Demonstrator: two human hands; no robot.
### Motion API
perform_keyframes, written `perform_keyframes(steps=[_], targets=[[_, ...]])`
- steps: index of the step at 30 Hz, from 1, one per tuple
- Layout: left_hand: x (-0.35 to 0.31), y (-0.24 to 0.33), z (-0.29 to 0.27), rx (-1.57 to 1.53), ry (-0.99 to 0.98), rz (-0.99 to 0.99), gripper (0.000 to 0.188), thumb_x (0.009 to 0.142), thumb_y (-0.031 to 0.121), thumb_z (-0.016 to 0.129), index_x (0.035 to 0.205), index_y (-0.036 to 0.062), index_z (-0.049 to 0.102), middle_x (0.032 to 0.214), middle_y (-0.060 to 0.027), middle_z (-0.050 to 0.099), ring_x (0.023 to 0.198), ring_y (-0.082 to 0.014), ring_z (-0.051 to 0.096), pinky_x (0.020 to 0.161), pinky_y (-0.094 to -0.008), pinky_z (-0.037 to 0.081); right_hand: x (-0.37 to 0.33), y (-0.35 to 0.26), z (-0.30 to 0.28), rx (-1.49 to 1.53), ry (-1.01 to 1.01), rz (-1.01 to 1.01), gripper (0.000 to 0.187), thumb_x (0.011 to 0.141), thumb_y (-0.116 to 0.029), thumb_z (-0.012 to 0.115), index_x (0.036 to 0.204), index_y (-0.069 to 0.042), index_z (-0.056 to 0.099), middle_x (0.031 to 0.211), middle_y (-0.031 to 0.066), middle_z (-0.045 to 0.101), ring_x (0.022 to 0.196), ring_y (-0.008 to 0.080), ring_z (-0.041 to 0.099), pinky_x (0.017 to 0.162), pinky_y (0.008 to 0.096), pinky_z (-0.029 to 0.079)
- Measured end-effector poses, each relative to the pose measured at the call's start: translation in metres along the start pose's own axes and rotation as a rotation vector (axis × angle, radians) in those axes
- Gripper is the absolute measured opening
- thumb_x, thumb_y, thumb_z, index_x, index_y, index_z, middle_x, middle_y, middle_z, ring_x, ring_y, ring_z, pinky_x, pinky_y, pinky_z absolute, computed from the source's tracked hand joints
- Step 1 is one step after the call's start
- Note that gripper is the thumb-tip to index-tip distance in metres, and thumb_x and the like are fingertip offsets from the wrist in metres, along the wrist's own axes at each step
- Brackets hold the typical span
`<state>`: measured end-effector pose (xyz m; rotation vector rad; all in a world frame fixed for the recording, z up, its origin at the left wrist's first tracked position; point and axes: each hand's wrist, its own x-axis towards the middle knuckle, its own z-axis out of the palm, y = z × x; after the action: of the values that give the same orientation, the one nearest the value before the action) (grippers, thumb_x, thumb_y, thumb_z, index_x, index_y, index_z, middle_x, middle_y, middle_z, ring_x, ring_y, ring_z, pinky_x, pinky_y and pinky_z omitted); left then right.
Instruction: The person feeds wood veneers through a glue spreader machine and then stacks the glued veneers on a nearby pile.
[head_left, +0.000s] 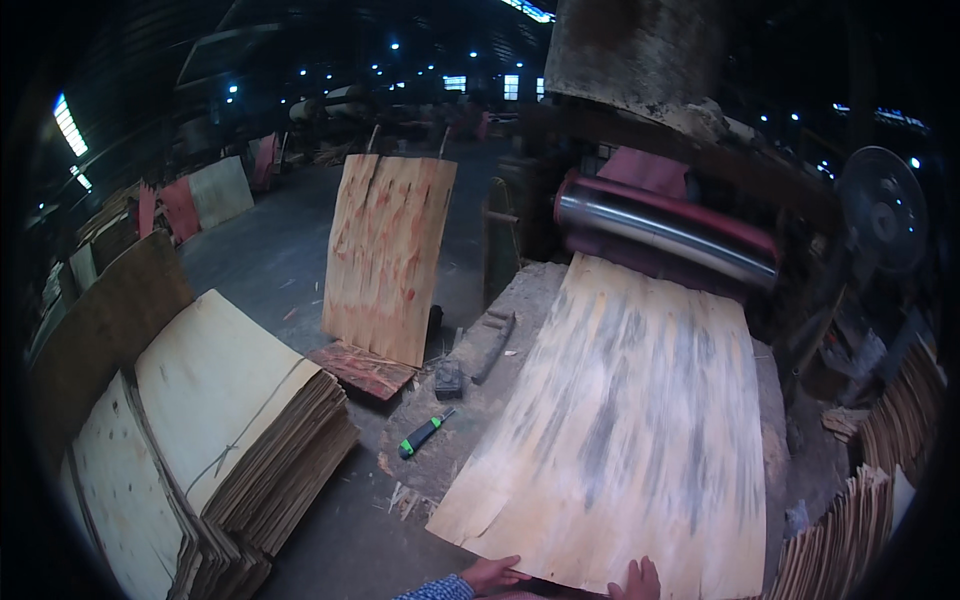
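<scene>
A broad pale wood veneer sheet (640,420) with grey streaks lies in front of me, its far end at the metal roller (660,228) of a machine. My left hand (493,575) grips the sheet's near edge, left of the middle. Resting on the same edge further right, my right hand (637,580) has its fingers stretched out on the wood, partly cut off by the picture's lower border. Left of the sheet, a green and black utility knife (425,434) lies on the dusty machine bed (535,300).
Stacked veneer sheets (225,400) lean at the left, and more veneer stacks (840,530) stand at the right. A red-stained sheet (390,255) stands upright beyond the knife. A dark block (448,379) sits on the bed. A fan (882,210) stands at the far right.
</scene>
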<state>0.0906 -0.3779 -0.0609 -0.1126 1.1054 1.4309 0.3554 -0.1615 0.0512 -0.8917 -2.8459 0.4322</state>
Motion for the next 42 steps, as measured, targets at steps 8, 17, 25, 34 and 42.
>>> perform_keyframes(steps=[8,17,25,34,42], targets=[[-0.021,0.023,0.002,-0.013,-0.14,-0.049,0.047,0.1,0.024,0.054,0.138,0.0004,0.04,0.133,-0.0169,0.056,0.113,-0.0346,0.063,0.085,-0.0349,0.055,0.01,0.011,0.026,-0.038,0.031,0.073,0.073,0.082,-0.046,0.066,0.136,-0.001,0.047,0.145,0.0272,0.038,0.134,0.0446,0.036,0.108,0.0524,0.032],[-0.033,0.039,0.02,0.031,-0.105,-0.071,0.045,0.1,0.023,0.053,0.137,-0.0002,0.04,0.131,-0.0184,0.057,0.111,-0.0347,0.064,0.08,-0.0333,0.057,0.002,0.021,0.017,0.023,0.022,0.035,0.07,0.083,-0.048,0.065,0.134,-0.002,0.051,0.142,0.0269,0.044,0.129,0.0455,0.043,0.105,0.0514,0.037],[-0.095,0.085,0.078,-0.056,-0.287,0.017,0.048,0.101,0.02,0.051,0.142,0.0,0.035,0.134,-0.0191,0.055,0.113,-0.0356,0.062,0.085,-0.0323,0.056,-0.043,-0.031,-0.056,0.058,0.006,0.012,0.073,0.08,-0.04,0.07,0.137,-0.002,0.048,0.142,0.026,0.043,0.13,0.0442,0.042,0.106,0.0521,0.035],[-0.083,0.099,0.094,-0.199,-0.134,0.074,0.04,0.101,0.02,0.05,0.135,-0.0007,0.043,0.122,-0.0186,0.063,0.106,-0.0329,0.066,0.083,-0.0371,0.058,0.033,0.013,-0.048,-0.04,-0.049,0.004,0.074,0.074,-0.024,0.068,0.142,-0.007,0.043,0.148,0.0201,0.037,0.138,0.0402,0.033,0.109,0.0555,0.029],[-0.062,0.111,0.031,-0.044,0.785,0.636,0.026,0.096,0.02,0.056,0.116,0.0023,0.058,0.099,-0.0066,0.067,0.082,-0.0145,0.065,0.064,-0.0275,0.054,0.185,0.076,0.006,-0.06,0.118,-0.07,0.076,0.071,-0.015,0.066,0.143,-0.011,0.043,0.148,0.0161,0.038,0.139,0.0375,0.031,0.11,0.0569,0.026]])
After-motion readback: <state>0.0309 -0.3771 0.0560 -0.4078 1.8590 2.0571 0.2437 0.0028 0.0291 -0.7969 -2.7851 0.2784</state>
